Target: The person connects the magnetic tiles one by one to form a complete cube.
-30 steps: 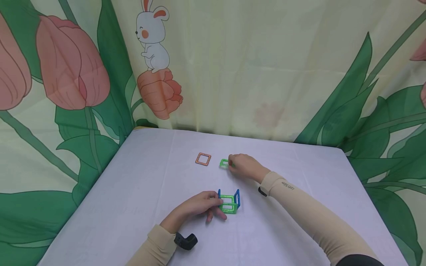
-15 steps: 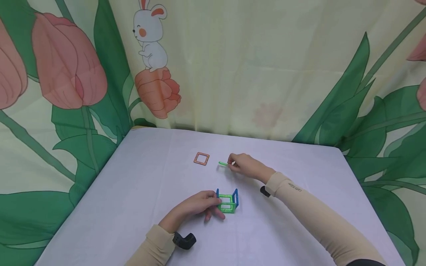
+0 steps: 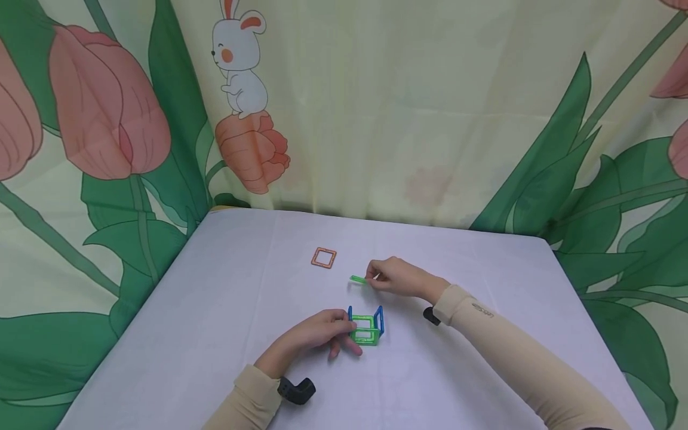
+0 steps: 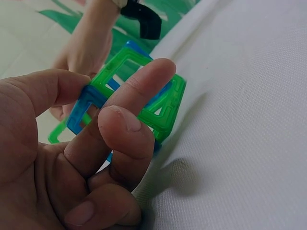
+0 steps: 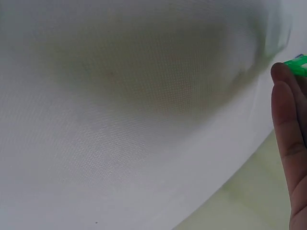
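A small open box of green and blue square frames (image 3: 367,328) stands on the white tablecloth (image 3: 226,322). My left hand (image 3: 317,333) grips its left side; in the left wrist view thumb and fingers pinch the frames (image 4: 136,98). My right hand (image 3: 395,277) pinches a loose green square frame (image 3: 358,279) by one edge, lifted off the cloth just behind the box. In the right wrist view only a finger (image 5: 288,139) and a corner of the green frame (image 5: 298,64) show. An orange square frame (image 3: 324,258) lies flat farther back.
The table ends at a flowered curtain (image 3: 376,107) with a rabbit print along the back and both sides. Bare cloth lies to the left and right of the hands.
My right hand has lifted the green frame off the cloth and carried it toward the box. The left hand and the box have stayed put.
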Motion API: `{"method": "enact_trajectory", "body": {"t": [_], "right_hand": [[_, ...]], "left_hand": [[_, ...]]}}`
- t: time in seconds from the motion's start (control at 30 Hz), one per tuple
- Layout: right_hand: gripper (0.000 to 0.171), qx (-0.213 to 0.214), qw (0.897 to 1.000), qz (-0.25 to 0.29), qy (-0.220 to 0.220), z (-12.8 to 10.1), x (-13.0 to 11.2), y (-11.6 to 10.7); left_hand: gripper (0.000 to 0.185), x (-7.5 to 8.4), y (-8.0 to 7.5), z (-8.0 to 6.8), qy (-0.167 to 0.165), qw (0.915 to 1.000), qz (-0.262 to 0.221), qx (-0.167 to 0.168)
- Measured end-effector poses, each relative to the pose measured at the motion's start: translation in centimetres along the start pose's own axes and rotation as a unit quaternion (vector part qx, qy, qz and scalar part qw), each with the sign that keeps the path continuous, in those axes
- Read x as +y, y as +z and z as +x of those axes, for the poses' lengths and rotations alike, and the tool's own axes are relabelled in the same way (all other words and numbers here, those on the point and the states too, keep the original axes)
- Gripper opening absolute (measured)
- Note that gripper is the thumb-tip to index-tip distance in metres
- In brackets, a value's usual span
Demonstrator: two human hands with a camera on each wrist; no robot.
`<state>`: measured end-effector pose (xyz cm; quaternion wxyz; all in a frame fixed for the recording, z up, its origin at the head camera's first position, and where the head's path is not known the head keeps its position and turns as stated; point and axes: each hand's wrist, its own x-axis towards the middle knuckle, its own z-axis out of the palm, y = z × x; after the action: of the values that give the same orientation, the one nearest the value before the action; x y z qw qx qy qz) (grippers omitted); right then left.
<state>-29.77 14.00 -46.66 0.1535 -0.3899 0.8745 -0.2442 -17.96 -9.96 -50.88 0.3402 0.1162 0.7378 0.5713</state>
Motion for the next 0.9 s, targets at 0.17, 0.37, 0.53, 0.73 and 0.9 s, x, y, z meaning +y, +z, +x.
{"method": "enact_trajectory", "body": {"t": [0.17,0.37,0.53,0.73,0.9], "right_hand": [[0.004,-0.003,1.000,0.005,-0.024,-0.4,-0.3,0.1],[0.005,-0.024,0.999,0.028,-0.014,-1.0,-0.8,0.4],[0.006,-0.033,0.999,0.036,-0.011,-1.4,-1.0,0.8],[0.007,-0.042,0.998,0.039,-0.015,-1.8,-1.1,1.3],[0.008,-0.047,0.998,0.041,-0.012,-2.1,-1.3,1.7]], "left_hand": [[0.028,0.0,-0.1,0.0,0.001,0.9998,-0.019,-0.006],[0.026,-0.2,-0.1,0.0,0.008,0.9992,-0.038,-0.005],[0.026,-0.3,0.0,0.1,0.005,0.9990,-0.043,-0.006],[0.027,-0.4,-0.1,0.2,0.007,0.9991,-0.041,-0.009],[0.029,-0.5,-0.2,0.3,0.013,0.9995,-0.028,-0.011]]}}
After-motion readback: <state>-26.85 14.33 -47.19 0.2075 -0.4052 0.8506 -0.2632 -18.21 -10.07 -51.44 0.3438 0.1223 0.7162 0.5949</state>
